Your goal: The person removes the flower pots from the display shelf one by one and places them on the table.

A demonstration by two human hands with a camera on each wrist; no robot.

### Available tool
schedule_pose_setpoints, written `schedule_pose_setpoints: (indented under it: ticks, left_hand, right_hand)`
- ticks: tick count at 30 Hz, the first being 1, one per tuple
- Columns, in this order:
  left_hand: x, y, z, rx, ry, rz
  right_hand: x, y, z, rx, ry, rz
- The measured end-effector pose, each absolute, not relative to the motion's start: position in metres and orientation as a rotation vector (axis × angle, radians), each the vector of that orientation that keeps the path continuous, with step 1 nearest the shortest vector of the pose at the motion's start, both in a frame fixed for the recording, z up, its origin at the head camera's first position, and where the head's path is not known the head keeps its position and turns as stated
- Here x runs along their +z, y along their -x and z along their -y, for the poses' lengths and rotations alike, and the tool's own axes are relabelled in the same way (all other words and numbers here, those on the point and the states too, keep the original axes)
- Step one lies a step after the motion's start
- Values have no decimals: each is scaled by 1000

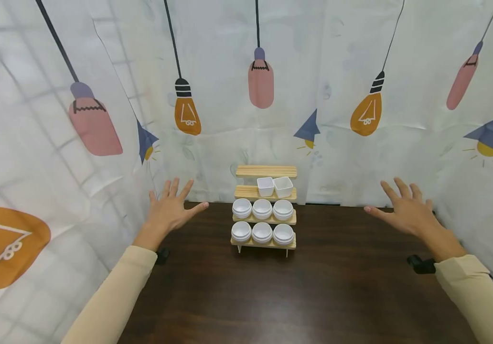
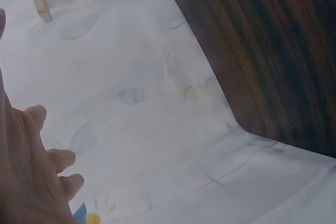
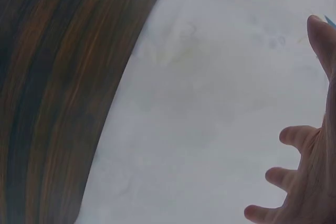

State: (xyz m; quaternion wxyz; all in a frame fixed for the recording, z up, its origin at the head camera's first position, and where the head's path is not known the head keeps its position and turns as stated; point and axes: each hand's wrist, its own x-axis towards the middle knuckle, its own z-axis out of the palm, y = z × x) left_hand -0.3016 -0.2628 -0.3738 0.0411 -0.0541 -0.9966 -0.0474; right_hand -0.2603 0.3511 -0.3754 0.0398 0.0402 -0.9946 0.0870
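Observation:
My left hand [image 1: 167, 210] is held out to the left of a tiered wooden rack [image 1: 266, 171], fingers spread and nothing in it. On the other side, well to the right of the rack, my right hand [image 1: 409, 210] is also spread and holds nothing. Two square white bowls [image 1: 265, 187] sit side by side on the rack's second tier from the top. Round white bowls [image 1: 262, 231] stand in stacks along the two lower tiers. Each wrist view shows its own hand, the left [image 2: 31, 166] and the right [image 3: 310, 171], with fingers apart.
The rack stands at the back of a dark wooden table [image 1: 281, 296]. A white cloth [image 1: 229, 143] printed with hanging lamps rises behind the table and along both sides. The table's edge and corner [image 2: 247, 129] show in the left wrist view.

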Motion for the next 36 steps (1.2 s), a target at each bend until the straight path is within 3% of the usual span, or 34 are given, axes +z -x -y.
schedule_pose_setpoints:
  ticks: [21, 36]
  left_hand:
    - [-381, 298, 245, -141, 210, 3031]
    - [-399, 272, 226, -169, 253, 2983]
  right_hand:
    - [-379, 260, -316, 250, -219, 3010]
    - [-385, 246, -284, 314, -299, 2982]
